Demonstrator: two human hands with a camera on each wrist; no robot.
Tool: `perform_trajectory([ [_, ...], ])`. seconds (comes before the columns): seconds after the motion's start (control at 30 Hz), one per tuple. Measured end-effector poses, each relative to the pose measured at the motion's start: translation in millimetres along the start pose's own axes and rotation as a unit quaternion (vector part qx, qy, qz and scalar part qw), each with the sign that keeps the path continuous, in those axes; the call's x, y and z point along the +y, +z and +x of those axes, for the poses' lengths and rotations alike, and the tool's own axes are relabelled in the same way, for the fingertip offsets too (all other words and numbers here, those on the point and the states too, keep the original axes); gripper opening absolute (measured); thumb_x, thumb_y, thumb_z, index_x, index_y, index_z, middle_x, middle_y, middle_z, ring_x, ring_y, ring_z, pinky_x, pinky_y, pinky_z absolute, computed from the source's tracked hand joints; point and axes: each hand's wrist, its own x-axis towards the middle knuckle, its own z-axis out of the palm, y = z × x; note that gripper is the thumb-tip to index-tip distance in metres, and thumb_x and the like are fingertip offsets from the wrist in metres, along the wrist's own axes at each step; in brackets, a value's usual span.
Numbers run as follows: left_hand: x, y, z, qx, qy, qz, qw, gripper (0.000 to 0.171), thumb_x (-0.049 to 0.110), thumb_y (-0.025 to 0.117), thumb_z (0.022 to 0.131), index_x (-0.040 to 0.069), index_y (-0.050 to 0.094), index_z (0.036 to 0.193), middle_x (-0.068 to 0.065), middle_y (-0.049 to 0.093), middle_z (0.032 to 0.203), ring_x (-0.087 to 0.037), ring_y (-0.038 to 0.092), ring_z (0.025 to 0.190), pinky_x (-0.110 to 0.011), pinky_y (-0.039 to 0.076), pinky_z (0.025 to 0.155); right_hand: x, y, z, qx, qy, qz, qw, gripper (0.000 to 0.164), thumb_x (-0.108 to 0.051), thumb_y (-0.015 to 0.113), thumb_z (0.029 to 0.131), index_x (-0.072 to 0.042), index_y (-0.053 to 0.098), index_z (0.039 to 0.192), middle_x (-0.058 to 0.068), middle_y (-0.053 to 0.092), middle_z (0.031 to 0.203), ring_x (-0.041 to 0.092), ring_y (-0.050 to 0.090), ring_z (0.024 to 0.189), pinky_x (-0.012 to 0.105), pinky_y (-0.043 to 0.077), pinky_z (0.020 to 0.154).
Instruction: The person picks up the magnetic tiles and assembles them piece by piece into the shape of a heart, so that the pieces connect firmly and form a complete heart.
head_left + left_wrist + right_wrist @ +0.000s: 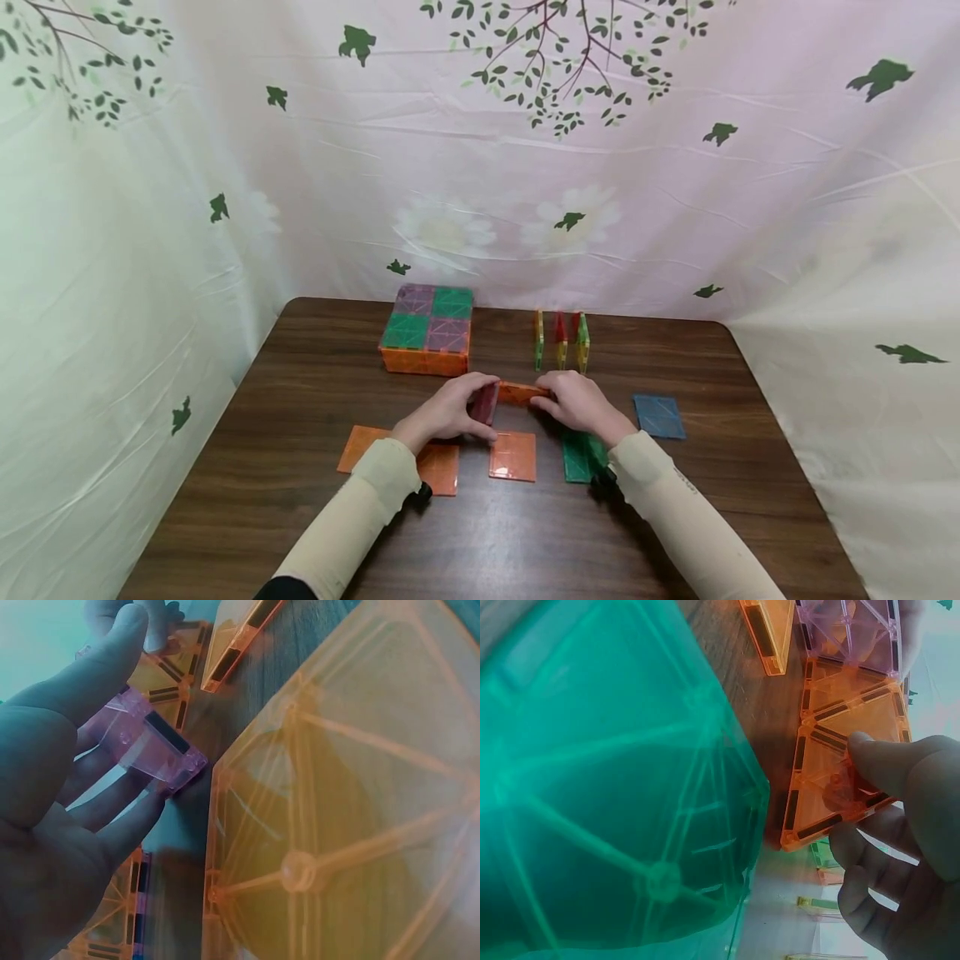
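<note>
My left hand (448, 410) pinches a purple magnetic tile (484, 403) between thumb and fingers, holding it on edge. In the left wrist view the fingers spread behind that purple tile (142, 735). My right hand (577, 402) pinches an upright orange magnetic tile (519, 393), thumb on its near face. The right wrist view shows the orange tile (810, 791) beside another orange piece, with the purple tile (851, 630) close to its far end. Whether purple and orange touch, I cannot tell. Below the hands lies a flat orange tile (513, 457).
More orange tiles (442, 468) lie under the left forearm, a green tile (576, 458) by the right wrist. A blue tile (660, 417) lies farther right. Behind stand a box built of tiles (426, 360) and three upright tile panels (562, 342). A printed curtain (480, 167) surrounds the table.
</note>
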Motion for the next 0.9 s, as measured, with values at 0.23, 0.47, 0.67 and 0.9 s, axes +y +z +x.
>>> perform_trajectory([
  [0.23, -4.1, -0.4, 0.1, 0.016, 0.006, -0.027, 0.9995, 0.089, 0.036, 0.095, 0.078, 0.014, 0.051, 0.153, -0.005, 0.056, 0.144, -0.023, 0.056, 0.127, -0.044, 0.052, 0.107, 3.2, -3.5, -7.0, 0.017, 0.021, 0.019, 0.999, 0.026, -0.031, 0.077, 0.099, -0.014, 0.075, 0.119, 0.003, 0.073, 0.108, 0.017, 0.068, 0.090, 0.044, 0.061, 0.082],
  [0.47, -6.0, -0.9, -2.1, 0.023, -0.002, -0.042, 0.9989, 0.090, 0.035, 0.096, 0.077, 0.014, 0.052, 0.153, -0.007, 0.057, 0.141, -0.023, 0.056, 0.126, -0.044, 0.052, 0.107, 14.9, -12.7, -19.8, 0.035, 0.036, 0.041, 0.998, 0.027, -0.032, 0.074, 0.101, -0.012, 0.074, 0.120, 0.002, 0.073, 0.109, 0.018, 0.070, 0.094, 0.044, 0.061, 0.082],
  [0.67, -5.8, -0.8, -3.1, 0.030, 0.001, -0.034, 0.9990, 0.090, 0.038, 0.097, 0.076, 0.014, 0.053, 0.151, -0.006, 0.058, 0.135, -0.021, 0.057, 0.120, -0.044, 0.053, 0.105, 34.7, -21.9, -20.8, 0.117, 0.120, 0.057, 0.984, 0.022, -0.033, 0.070, 0.103, -0.012, 0.070, 0.109, 0.004, 0.070, 0.096, 0.018, 0.066, 0.080, 0.042, 0.058, 0.070],
  [0.9, -5.2, 1.3, -0.2, 0.021, -0.003, -0.034, 0.9992, 0.087, 0.036, 0.096, 0.078, 0.016, 0.052, 0.151, -0.004, 0.057, 0.133, -0.021, 0.057, 0.117, -0.043, 0.053, 0.101, 65.7, -28.6, -7.7, 0.178, 0.213, 0.068, 0.958, 0.038, -0.034, 0.068, 0.103, 0.002, 0.064, 0.115, 0.020, 0.069, 0.104, 0.035, 0.067, 0.092, 0.053, 0.057, 0.081],
])
